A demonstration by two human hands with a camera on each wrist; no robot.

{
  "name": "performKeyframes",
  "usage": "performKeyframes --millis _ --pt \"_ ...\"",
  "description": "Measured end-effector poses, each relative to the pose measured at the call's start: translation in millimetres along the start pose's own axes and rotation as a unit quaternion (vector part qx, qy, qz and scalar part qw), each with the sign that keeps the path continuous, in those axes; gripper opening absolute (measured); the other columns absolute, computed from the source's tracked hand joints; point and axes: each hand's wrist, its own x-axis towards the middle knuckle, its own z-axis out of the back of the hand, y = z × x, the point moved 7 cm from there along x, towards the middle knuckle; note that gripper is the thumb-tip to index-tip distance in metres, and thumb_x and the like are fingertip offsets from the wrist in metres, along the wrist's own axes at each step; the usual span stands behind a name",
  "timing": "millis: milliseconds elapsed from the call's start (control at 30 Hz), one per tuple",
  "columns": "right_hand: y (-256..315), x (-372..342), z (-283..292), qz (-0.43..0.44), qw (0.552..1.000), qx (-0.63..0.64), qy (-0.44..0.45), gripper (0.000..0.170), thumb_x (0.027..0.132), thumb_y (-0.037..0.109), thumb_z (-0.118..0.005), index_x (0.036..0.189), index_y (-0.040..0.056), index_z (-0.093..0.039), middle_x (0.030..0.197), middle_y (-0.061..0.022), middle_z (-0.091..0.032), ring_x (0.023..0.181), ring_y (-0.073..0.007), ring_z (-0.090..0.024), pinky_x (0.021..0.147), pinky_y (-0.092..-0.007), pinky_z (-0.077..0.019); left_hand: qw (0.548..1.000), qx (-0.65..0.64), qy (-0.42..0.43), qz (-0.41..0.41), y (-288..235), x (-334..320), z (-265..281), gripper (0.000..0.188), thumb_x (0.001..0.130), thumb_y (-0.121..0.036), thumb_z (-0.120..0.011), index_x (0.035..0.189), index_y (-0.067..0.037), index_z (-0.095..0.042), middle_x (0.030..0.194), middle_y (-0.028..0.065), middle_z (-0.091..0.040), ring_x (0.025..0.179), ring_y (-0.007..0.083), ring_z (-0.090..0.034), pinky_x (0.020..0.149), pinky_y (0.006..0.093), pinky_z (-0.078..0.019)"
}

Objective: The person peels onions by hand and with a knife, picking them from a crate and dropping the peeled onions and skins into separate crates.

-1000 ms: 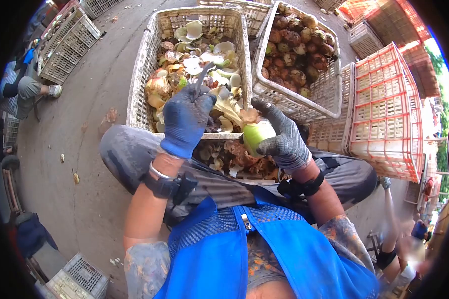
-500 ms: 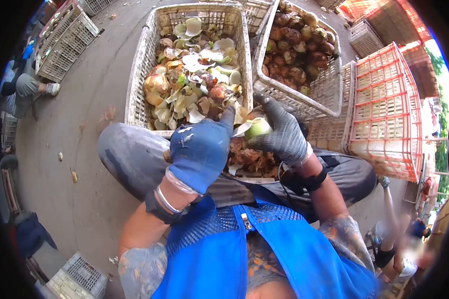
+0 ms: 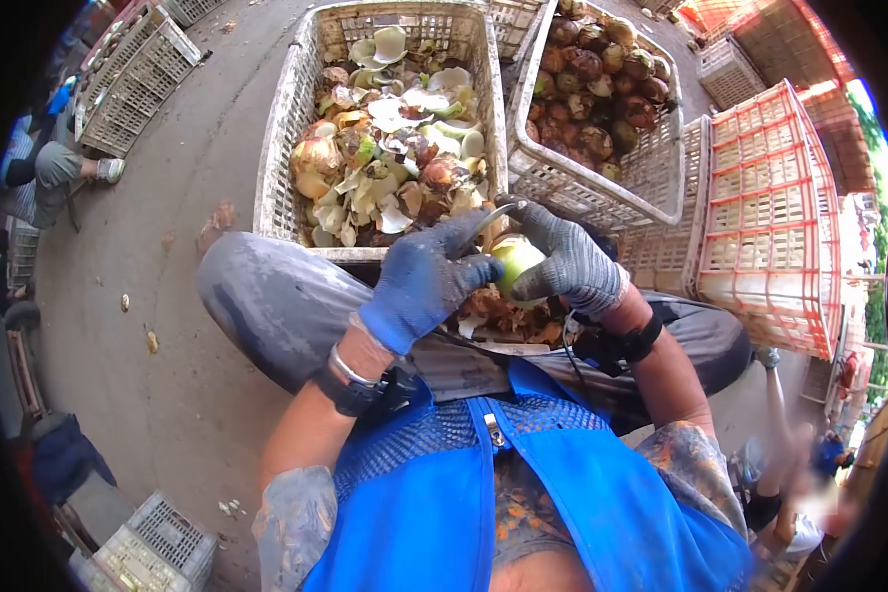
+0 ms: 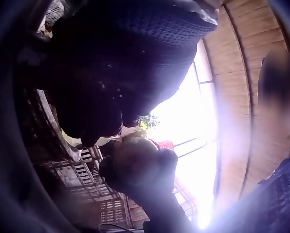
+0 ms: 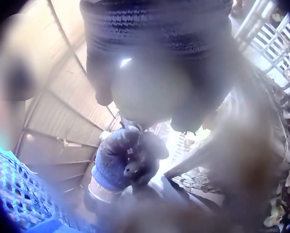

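Slatted plastic crate of peelings (image 3: 284, 128), the landmark piece, standing ahead of the seated person, holding pale and brown onion peelings (image 3: 395, 202); one partly peeled green-white onion (image 3: 515, 268), sitting in the hands just nearer the person than the crate's right front corner.

Left hand (image 3: 416, 286), in a blue glove, hovering by the crate's near rim; its fingers are curling around a curved-blade knife (image 3: 493, 222), whose handle they are hiding, the blade lying close over the onion; right hand (image 3: 577, 266), in a grey knitted glove, pinching the onion between thumb and fingers near the same corner.

Brown skins (image 3: 535, 324), lying between the crate's near side and the lap, partly blocked from view by both hands; left knee (image 3: 257, 281), jutting before the crate's left front corner.

Crate of unpeeled onions (image 3: 597, 187), standing just right of the landmark crate; red-corded crate (image 3: 765, 222), standing farther right; tilted crate (image 3: 138, 94), standing well left; a second person (image 3: 54, 168), sitting well left also; pale grey crate (image 3: 173, 538), standing far behind and left.
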Motion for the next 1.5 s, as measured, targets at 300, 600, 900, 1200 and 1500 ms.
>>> performKeyframes --millis 300,600,900,1200,1500 --pt "0 -1 -5 0.098 0.994 0.030 -0.023 0.107 0.066 0.013 -0.091 0.156 -0.0033 -0.035 0.139 -0.0160 -0.061 0.124 -0.0179 -0.057 0.107 -0.0323 -0.0450 0.994 -0.010 -0.110 0.008 2 0 8 0.014 0.090 -0.012 -0.072 0.099 -0.002 -0.075 0.089 0.0167 -0.075 0.078 0.0266 -0.073 0.071 0.0357 -0.0566" --pt "24 -5 -12 0.153 0.947 -0.233 -0.159 0.093 0.066 0.029 -0.095 0.145 0.0033 -0.054 0.123 -0.0193 -0.069 0.110 -0.0247 -0.067 0.096 -0.0378 -0.0534 0.980 0.117 -0.116 -0.109 -41 -4 17 0.015 0.092 -0.008 -0.070 0.104 -0.002 -0.075 0.085 0.0117 -0.073 0.076 0.0212 -0.071 0.070 0.0355 -0.0560" --pt "11 -4 -8 0.100 0.973 -0.154 -0.138 0.085 0.066 0.029 -0.092 0.140 0.0021 -0.058 0.120 -0.0075 -0.069 0.111 -0.0157 -0.064 0.099 -0.0326 -0.0509 0.958 -0.211 -0.125 0.147 -26 7 30 0.018 0.096 -0.012 -0.067 0.100 0.006 -0.071 0.072 0.0071 -0.069 0.052 0.0122 -0.066 0.050 0.0277 -0.0511" --pt "0 5 -14 0.053 0.990 0.016 -0.131 0.068 0.073 0.024 -0.086 0.133 -0.0003 -0.063 0.110 -0.0104 -0.070 0.100 -0.0154 -0.067 0.090 -0.0320 -0.0545 0.955 0.214 -0.108 -0.174 -47 6 25 0.040 0.085 -0.017 -0.081 0.120 -0.001 -0.072 0.102 0.0190 -0.076 0.086 0.0276 -0.075 0.079 0.0369 -0.0594" --pt "-10 7 -19 0.038 0.953 0.291 -0.079 0.074 0.074 0.010 -0.083 0.139 -0.0057 -0.053 0.126 -0.0131 -0.064 0.115 -0.0211 -0.063 0.097 -0.0350 -0.0543 0.951 0.206 -0.224 -0.056 -15 13 35 0.030 0.083 -0.006 -0.068 0.111 -0.006 -0.076 0.098 0.0166 -0.076 0.084 0.0324 -0.075 0.077 0.0386 -0.0590"
